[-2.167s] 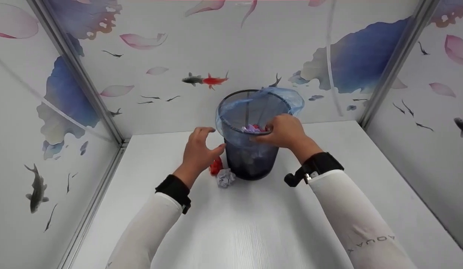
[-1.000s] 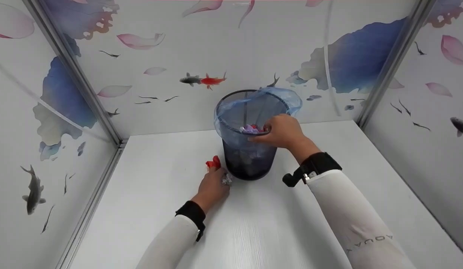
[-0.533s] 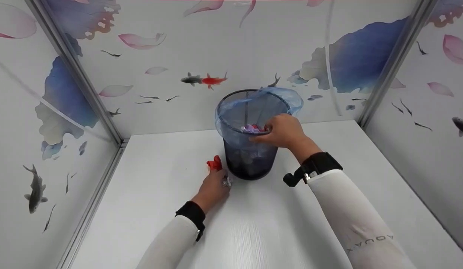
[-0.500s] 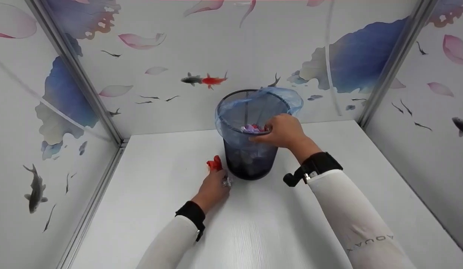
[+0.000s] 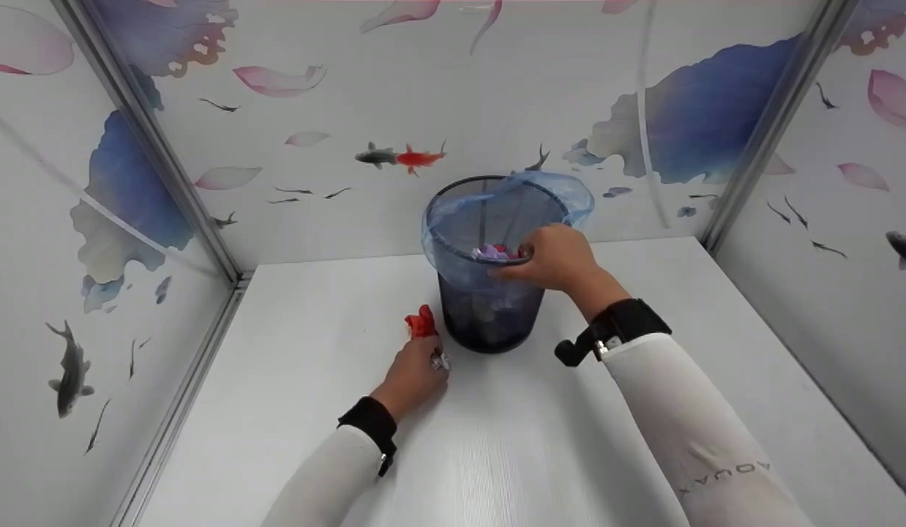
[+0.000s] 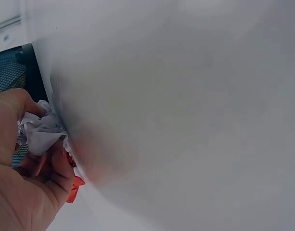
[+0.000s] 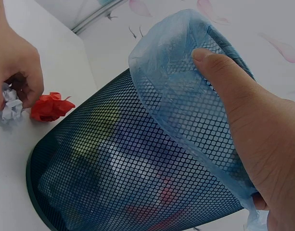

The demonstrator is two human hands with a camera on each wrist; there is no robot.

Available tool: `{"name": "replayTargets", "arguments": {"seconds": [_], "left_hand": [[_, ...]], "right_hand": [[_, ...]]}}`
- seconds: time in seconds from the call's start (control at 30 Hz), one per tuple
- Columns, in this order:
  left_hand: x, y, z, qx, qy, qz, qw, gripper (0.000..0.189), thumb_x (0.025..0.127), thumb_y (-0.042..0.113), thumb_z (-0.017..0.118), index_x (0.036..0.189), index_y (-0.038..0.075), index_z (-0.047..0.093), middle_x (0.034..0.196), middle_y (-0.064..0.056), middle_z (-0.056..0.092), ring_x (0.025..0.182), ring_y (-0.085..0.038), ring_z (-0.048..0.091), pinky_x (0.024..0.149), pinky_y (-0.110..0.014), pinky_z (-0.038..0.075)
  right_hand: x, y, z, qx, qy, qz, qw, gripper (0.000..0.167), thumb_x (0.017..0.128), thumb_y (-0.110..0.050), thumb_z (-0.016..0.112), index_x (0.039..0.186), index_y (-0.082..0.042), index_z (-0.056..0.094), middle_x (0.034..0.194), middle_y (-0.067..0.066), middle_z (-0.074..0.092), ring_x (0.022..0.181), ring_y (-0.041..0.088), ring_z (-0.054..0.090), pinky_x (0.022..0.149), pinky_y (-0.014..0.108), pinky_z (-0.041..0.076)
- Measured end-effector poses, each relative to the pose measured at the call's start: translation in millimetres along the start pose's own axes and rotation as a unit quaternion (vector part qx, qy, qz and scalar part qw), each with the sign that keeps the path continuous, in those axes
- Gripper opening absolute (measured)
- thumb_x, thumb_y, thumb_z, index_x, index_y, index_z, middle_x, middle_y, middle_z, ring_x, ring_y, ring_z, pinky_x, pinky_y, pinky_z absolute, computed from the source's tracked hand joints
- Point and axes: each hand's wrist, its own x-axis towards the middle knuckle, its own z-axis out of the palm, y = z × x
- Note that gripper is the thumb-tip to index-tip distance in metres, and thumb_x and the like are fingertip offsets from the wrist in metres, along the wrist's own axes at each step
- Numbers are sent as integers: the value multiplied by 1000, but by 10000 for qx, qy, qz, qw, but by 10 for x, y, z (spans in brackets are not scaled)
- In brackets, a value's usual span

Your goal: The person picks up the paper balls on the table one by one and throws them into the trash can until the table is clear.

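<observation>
My left hand (image 5: pixel 416 367) is low beside the bin, pinching a crumpled white paper ball (image 6: pixel 40 129) between thumb and fingers. Just beyond it on the table lies a crumpled red paper ball (image 7: pixel 52 107). A dark mesh wastebasket (image 5: pixel 489 315) stands upright, lined with a thin blue plastic bag (image 7: pixel 178 62) folded over its rim. With the thumb outside and the fingers inside, my right hand (image 5: pixel 555 256) grips the bin's near right rim through the bag. Purple and red crumpled papers (image 5: pixel 495 252) show inside, partly hidden by that hand.
The white table (image 5: pixel 314 351) is enclosed by printed panels (image 5: pixel 314 205) at the back and both sides. Metal posts (image 5: pixel 149 139) stand at the corners. Behind the bin, the back panel is close.
My left hand came down from beside the bin's rim to the white paper ball and took hold of it, lately drawing slightly toward me. My right hand and the bin stay put.
</observation>
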Motion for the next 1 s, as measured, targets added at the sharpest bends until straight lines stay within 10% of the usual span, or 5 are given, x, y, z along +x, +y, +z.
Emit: {"name": "replayTargets", "arguments": {"seconds": [0.33,1.0], "left_hand": [[6,116,-282,389,199,264,9987,19,82,13,67,101,16,65,101,0,67,90,-18,58,85,-37,52],[260,1025,-1559,946,1246,1024,9824,15,84,17,65,99,16,63,93,-2,59,83,-17,58,69,-33,51]], "right_hand": [[4,-4,-5,-76,-21,66,9999,72,67,-89,67,57,-19,50,55,-8,33,55,14,37,51,32,28],[6,18,13,49,38,-86,9999,67,71,-83,70,57,-19,55,55,-8,34,55,14,37,51,32,29]]}}
